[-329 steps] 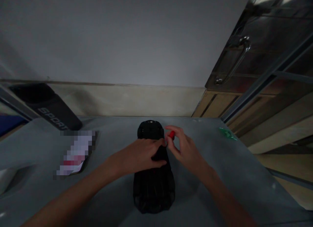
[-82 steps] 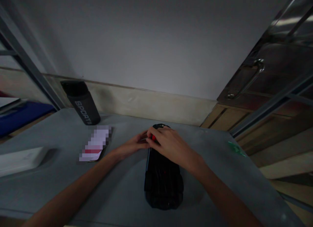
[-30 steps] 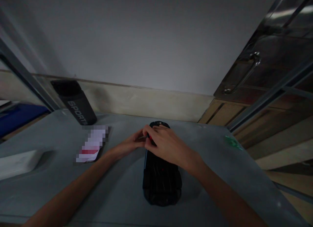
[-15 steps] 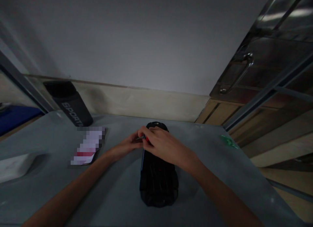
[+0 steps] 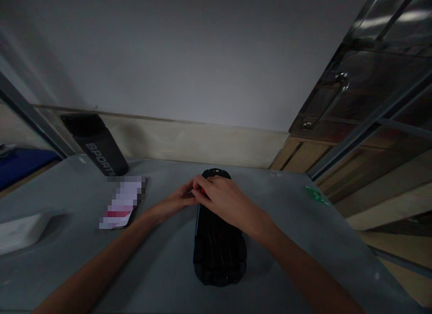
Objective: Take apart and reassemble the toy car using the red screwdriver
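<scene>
A long black ribbed object (image 5: 219, 251) lies lengthwise on the grey table (image 5: 162, 278), its far end rounded. My right hand (image 5: 224, 201) rests over its far half, fingers closed on a small tool with a red handle (image 5: 202, 190) at the object's left edge. My left hand (image 5: 178, 200) sits just left of it, fingers pinched together at the same spot and touching the tool's tip area; what they pinch is too small to make out.
A black bottle marked SPORT (image 5: 96, 145) stands at the back left. A pixelated card (image 5: 123, 202) lies left of my hands, a white box (image 5: 20, 230) at the far left. A green scrap (image 5: 315, 194) lies right. A metal door with handle (image 5: 324, 100) stands right.
Over eleven seconds my right hand moved the red-handled tool from the object's right side to its left edge, and my left hand shifted off the top. In the last second, hardly anything moved.
</scene>
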### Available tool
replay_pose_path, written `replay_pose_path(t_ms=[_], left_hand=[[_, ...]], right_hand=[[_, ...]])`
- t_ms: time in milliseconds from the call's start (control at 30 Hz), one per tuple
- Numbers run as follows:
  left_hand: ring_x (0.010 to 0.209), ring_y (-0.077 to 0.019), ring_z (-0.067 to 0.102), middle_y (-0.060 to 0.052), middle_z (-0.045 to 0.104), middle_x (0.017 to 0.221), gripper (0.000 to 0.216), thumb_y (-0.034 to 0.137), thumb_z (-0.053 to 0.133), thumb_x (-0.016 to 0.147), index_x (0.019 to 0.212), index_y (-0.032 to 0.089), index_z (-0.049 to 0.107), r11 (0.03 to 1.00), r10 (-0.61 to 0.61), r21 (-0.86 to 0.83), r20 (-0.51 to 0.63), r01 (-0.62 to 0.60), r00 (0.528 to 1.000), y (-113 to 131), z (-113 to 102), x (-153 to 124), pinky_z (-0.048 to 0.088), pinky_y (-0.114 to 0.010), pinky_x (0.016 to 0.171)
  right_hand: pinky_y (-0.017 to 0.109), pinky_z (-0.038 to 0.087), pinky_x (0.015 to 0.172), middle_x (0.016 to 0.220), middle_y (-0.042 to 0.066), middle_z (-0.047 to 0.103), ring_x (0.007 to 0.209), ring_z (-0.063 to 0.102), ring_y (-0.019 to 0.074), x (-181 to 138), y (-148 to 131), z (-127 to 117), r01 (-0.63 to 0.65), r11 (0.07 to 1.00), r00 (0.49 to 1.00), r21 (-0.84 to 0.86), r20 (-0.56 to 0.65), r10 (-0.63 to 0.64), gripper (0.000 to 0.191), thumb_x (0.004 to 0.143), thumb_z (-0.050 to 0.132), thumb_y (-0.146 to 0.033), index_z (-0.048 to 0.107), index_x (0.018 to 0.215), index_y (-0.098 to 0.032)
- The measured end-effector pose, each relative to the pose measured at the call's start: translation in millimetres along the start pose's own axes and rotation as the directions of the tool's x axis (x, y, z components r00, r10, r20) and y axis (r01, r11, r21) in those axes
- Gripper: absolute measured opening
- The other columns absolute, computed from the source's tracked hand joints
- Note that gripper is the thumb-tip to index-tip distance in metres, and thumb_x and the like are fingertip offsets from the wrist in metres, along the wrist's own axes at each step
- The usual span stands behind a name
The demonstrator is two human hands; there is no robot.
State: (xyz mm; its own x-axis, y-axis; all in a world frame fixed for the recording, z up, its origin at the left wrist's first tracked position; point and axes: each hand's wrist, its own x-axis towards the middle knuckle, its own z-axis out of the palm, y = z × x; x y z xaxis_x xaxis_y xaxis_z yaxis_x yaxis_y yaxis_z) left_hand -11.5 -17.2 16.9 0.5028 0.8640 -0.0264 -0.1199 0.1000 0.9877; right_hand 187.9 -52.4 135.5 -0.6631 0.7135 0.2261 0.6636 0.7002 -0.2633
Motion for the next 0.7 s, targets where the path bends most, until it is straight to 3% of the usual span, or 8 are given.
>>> replay_pose_path(t_ms=[133, 267, 433, 533, 700], left_hand=[[0.132, -0.0316, 0.062, -0.006, 0.075, 0.122, 0.043, 0.024, 0.078, 0.081, 0.123, 0.021, 0.069, 1.0, -0.011, 0.026, -0.01, 0.011, 1.0, 0.7, 0.8, -2.0, 0.047, -0.036, 0.109], [0.134, -0.0311, 0.062, -0.003, 0.075, 0.122, 0.043, 0.024, 0.078, 0.08, 0.121, 0.023, 0.07, 0.999, -0.012, 0.043, -0.024, 0.013, 1.0, 2.5, 2.4, -2.6, 0.047, -0.035, 0.107], [0.131, -0.0312, 0.064, -0.008, 0.073, 0.131, 0.047, 0.025, 0.079, 0.079, 0.125, 0.022, 0.069, 1.0, 0.006, 0.018, 0.0, -0.006, 1.0, 0.5, 0.5, -0.7, 0.047, -0.038, 0.109], [0.13, -0.0317, 0.064, -0.008, 0.074, 0.128, 0.045, 0.025, 0.079, 0.079, 0.122, 0.02, 0.069, 1.0, -0.002, 0.029, -0.015, 0.003, 1.0, -2.9, -1.7, 0.1, 0.047, -0.038, 0.109], [0.135, -0.0317, 0.061, -0.004, 0.073, 0.128, 0.051, 0.025, 0.078, 0.081, 0.131, 0.021, 0.066, 1.0, 0.01, 0.026, 0.011, -0.01, 1.0, -3.0, -1.7, 0.1, 0.045, -0.04, 0.113]], right_hand=[[0.035, 0.05, 0.092, 0.106, 0.008, 0.073, 0.101, 0.067, 0.0222, 0.3, 0.5, 3.0, 0.099, 0.995, 0.995, 0.009, -0.034, -0.098, 0.013, 0.105, 0.055, -0.016, 0.063, 0.115, -0.019], [0.038, 0.051, 0.09, 0.099, 0.009, 0.073, 0.094, 0.068, 0.023, 1.2, 0.4, 4.6, 0.041, 0.999, 0.999, -0.029, -0.032, -0.042, 0.014, 0.109, 0.05, -0.022, 0.064, 0.112, -0.017], [0.038, 0.05, 0.097, 0.103, 0.008, 0.072, 0.102, 0.067, 0.0228, 1.5, 0.0, 5.1, 0.114, 0.993, 0.992, -0.022, -0.048, -0.115, 0.013, 0.107, 0.051, -0.016, 0.062, 0.114, -0.019], [0.04, 0.051, 0.095, 0.098, 0.009, 0.072, 0.095, 0.068, 0.0239, 1.8, 0.3, 6.9, 0.07, 0.996, 0.996, -0.061, -0.054, -0.073, 0.014, 0.11, 0.05, -0.022, 0.062, 0.112, -0.018], [0.039, 0.05, 0.097, 0.107, 0.008, 0.07, 0.102, 0.065, 0.0223, -0.2, 5.5, 3.0, 0.128, 0.99, 0.992, 0.067, -0.007, -0.128, 0.012, 0.106, 0.051, -0.014, 0.059, 0.113, -0.021]])
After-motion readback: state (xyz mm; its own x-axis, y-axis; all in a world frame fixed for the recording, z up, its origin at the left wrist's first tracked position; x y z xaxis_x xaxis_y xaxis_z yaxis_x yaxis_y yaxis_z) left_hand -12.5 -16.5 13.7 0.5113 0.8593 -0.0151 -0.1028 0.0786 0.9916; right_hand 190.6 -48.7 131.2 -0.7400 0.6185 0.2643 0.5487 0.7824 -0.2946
